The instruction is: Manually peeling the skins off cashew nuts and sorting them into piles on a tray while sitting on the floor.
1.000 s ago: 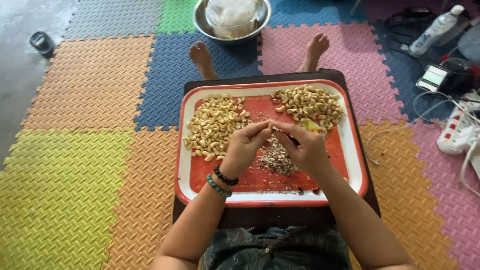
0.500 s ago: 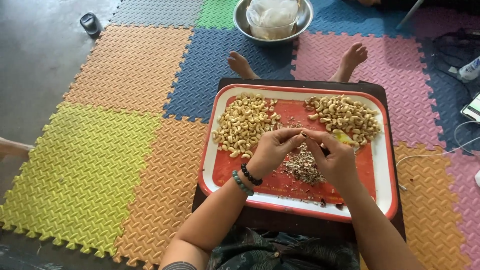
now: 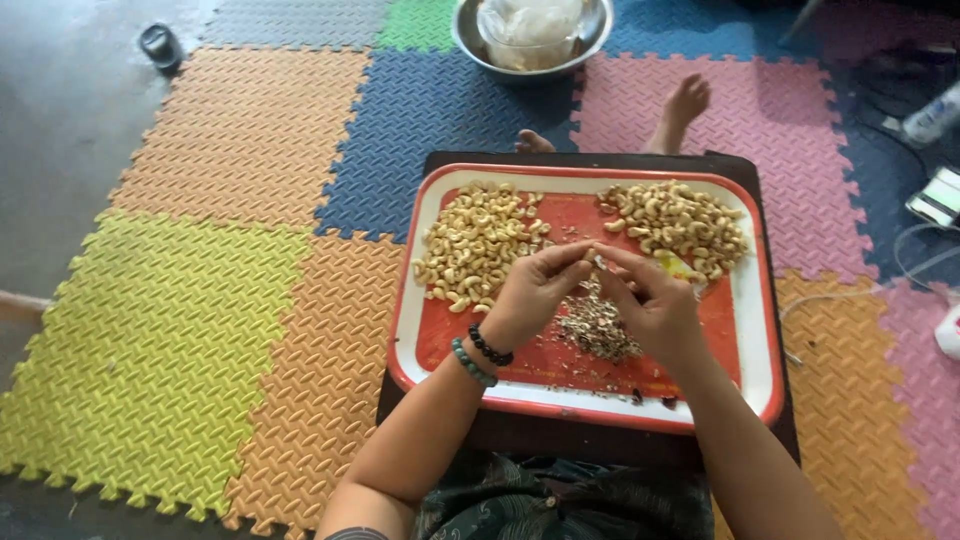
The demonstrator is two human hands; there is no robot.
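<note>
Red tray (image 3: 430,345), two cashew piles, both hands (image 3: 530,295) (image 3: 655,305) pinching one nut (image 3: 597,262), husks beneath.

Both hands met above the red tray (image 3: 760,340): the left hand (image 3: 530,295) and right hand (image 3: 650,300) pinched one cashew (image 3: 592,260) between their fingertips. A heap of husk scraps (image 3: 598,325) lay beneath them. Cashew piles sat at ten o'clock (image 3: 478,240) and two o'clock (image 3: 678,218). A steel bowl (image 3: 470,35) stood at twelve o'clock on the foam mats (image 3: 240,130).
</note>
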